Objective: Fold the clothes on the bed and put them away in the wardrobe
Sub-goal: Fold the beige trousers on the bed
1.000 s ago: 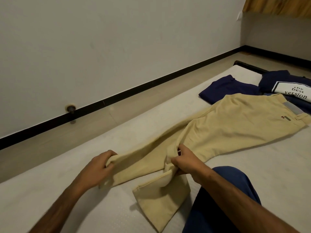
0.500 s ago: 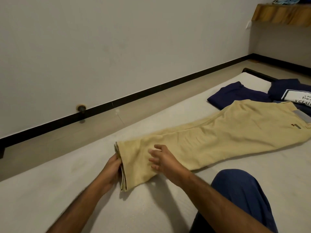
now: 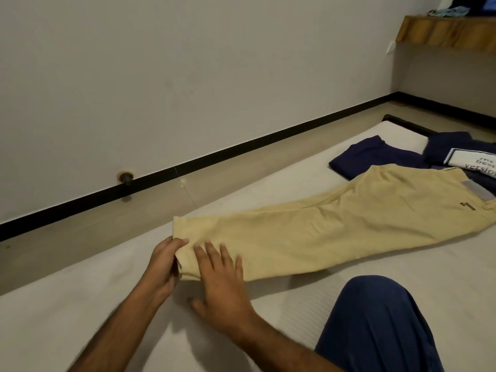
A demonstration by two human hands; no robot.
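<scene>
Nearest the camera, a bent knee in blue trousers (image 3: 375,326) rests on the bed (image 3: 67,304), just right of both forearms. The right hand (image 3: 222,280) lies flat with fingers spread, pressing on the near corner of the hem end of the beige trousers (image 3: 335,232), its thumb down on the mattress. The left hand (image 3: 163,267) pinches the stacked hem edges — thumb on top, fingers curled underneath.

The step in hand looks like squaring the two legs, one laid over the other, before folding lengthwise. To do it well, the left grip should keep the layered cuffs aligned while the flat right palm sweeps from the hem toward the waistband, pushing creases out rather than bunching cloth. Both leg seams should lie true before any fold; a skewed hem here would show in every later fold.

Further off, the waistband end lies partly over a navy folded garment (image 3: 375,157), and beside that sits a dark T-shirt with a white printed panel (image 3: 472,162) — lifting the trousers carelessly could disturb them. A wooden shelf (image 3: 451,36) hangs on the far wall; no wardrobe is in view.
</scene>
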